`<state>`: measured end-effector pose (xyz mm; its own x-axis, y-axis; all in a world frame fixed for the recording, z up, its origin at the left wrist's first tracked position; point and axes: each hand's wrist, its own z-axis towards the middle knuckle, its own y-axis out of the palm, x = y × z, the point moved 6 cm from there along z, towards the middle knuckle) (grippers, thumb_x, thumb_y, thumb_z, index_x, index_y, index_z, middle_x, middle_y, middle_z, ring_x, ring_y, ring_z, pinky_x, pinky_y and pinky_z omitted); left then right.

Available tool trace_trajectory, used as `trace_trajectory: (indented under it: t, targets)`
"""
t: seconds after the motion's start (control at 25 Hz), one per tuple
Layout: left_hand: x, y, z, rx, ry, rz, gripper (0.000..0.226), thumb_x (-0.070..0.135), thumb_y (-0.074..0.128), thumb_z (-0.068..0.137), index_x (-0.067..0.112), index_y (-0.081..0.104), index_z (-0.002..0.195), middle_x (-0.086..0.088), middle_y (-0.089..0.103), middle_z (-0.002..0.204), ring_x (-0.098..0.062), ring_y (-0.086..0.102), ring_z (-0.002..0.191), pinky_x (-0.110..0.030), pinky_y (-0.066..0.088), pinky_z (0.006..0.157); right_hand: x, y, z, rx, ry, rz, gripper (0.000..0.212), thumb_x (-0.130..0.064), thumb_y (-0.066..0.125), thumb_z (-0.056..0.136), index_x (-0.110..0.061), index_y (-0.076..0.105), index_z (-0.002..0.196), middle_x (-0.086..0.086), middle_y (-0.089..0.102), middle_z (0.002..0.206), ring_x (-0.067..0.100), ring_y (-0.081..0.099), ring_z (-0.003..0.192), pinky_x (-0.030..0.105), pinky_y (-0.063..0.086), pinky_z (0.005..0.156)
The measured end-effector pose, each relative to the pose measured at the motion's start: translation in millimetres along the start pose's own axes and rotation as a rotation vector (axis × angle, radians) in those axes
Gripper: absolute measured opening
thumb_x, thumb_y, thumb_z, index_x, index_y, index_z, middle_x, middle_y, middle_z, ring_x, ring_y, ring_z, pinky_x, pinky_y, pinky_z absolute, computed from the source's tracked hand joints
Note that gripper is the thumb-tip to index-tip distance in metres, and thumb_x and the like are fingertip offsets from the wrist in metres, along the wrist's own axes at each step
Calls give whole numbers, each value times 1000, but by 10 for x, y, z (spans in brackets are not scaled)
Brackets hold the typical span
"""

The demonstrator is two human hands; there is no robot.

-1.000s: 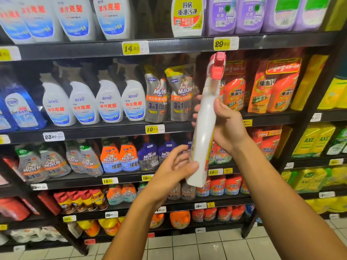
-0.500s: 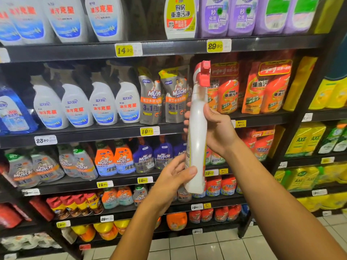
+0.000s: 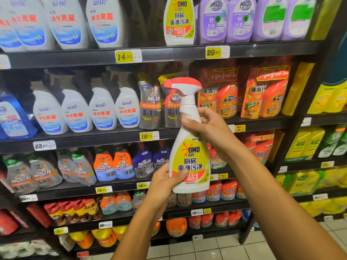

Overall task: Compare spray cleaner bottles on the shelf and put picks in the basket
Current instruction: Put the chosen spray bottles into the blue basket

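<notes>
I hold a white OMO spray bottle (image 3: pixel 189 147) with a red trigger head upright in front of the shelves, its yellow label facing me. My right hand (image 3: pixel 208 128) grips its neck and upper body. My left hand (image 3: pixel 165 182) grips the lower part, thumb across the label. A matching OMO bottle (image 3: pixel 178 21) stands on the top shelf. White spray bottles with blue labels (image 3: pixel 101 109) line the second shelf. No basket is in view.
Dark shelving (image 3: pixel 169 53) carries yellow price tags. Purple bottles (image 3: pixel 240 19) stand top right, orange refill pouches (image 3: pixel 244 92) behind the held bottle, Mr Muscle bottles (image 3: pixel 114 164) lower down, yellow AXE packs (image 3: pixel 304 145) right. Tiled floor (image 3: pixel 206 248) lies below.
The bottle has been turned about its upright axis, so the label now faces me instead of its edge. Both hands kept their hold, and the view has come closer to the shelves.
</notes>
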<state>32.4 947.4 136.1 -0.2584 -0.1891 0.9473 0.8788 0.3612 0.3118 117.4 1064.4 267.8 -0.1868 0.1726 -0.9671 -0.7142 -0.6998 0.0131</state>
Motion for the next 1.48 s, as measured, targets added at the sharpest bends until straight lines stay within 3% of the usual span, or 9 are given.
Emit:
trace_trajectory:
  t: [0.12, 0.24, 0.44, 0.64, 0.76, 0.92, 1.0, 1.16, 1.48]
  targets:
    - [-1, -38, 10, -26, 9, -6, 38, 20, 77, 75, 17, 68, 112, -8, 74, 111, -23, 71, 102, -25, 57, 76, -10, 28, -46, -126, -22, -30, 28, -13, 71, 88, -6, 63, 114, -1, 76, 86, 9, 70, 73, 19, 53, 61]
    - [70, -109, 90, 12, 48, 211, 36, 5, 73, 79, 15, 63, 112, -3, 76, 104, -17, 71, 98, -23, 56, 77, -28, 56, -122, -197, -125, -70, 31, -2, 72, 85, -2, 62, 114, 7, 75, 98, 13, 68, 83, 24, 56, 70]
    - [198, -241, 270, 161, 220, 553, 38, -17, 60, 81, 13, 68, 102, 9, 72, 89, -7, 68, 84, -13, 53, 70, 58, 137, -371, -309, -258, -279, 61, 1, 87, 67, -27, 63, 116, -19, 72, 110, -1, 66, 105, 13, 49, 86]
    - [170, -390, 297, 372, 313, 849, 44, -4, 57, 81, 39, 58, 68, 27, 54, 51, 12, 52, 53, 0, 39, 49, 212, 137, -535, -258, -265, -303, 45, 4, 86, 68, -11, 64, 105, -6, 72, 100, 7, 68, 94, 21, 54, 79]
    - [180, -364, 300, 269, 384, 831, 44, 14, 47, 81, 56, 61, 78, 43, 59, 71, 23, 52, 65, 2, 38, 57, 235, 133, -596, -259, -280, -260, 44, 1, 86, 70, -9, 64, 106, -4, 72, 107, 12, 69, 100, 26, 56, 82]
    - [158, -355, 338, 217, 371, 752, 56, -8, 58, 80, 47, 65, 72, 35, 64, 71, 7, 60, 69, 1, 41, 62, 228, 115, -611, -243, -304, -279, 43, -4, 86, 70, -22, 64, 102, -14, 71, 101, 2, 67, 94, 14, 51, 77]
    - [150, -310, 313, 89, 285, 691, 58, -10, 65, 76, 47, 68, 86, 28, 70, 88, -6, 66, 85, -6, 49, 71, 208, 75, -593, -207, -335, -286, 47, -10, 87, 70, -32, 64, 105, -18, 70, 103, 1, 66, 98, 15, 51, 81]
    - [139, -289, 158, -120, 114, 452, 66, 8, 80, 68, 37, 56, 122, 5, 72, 114, -17, 68, 106, -30, 55, 86, 196, -68, -456, -48, -322, -93, 43, -15, 85, 70, -29, 66, 105, -17, 75, 97, 1, 70, 91, 17, 54, 75]
    - [52, -125, 12, -163, 43, 227, 78, 44, 90, 58, 24, 57, 125, -13, 71, 117, -33, 68, 108, -44, 57, 89, 358, -173, -355, 57, -218, 121, 33, -22, 70, 77, -22, 67, 110, -10, 78, 96, 6, 72, 87, 20, 56, 70]
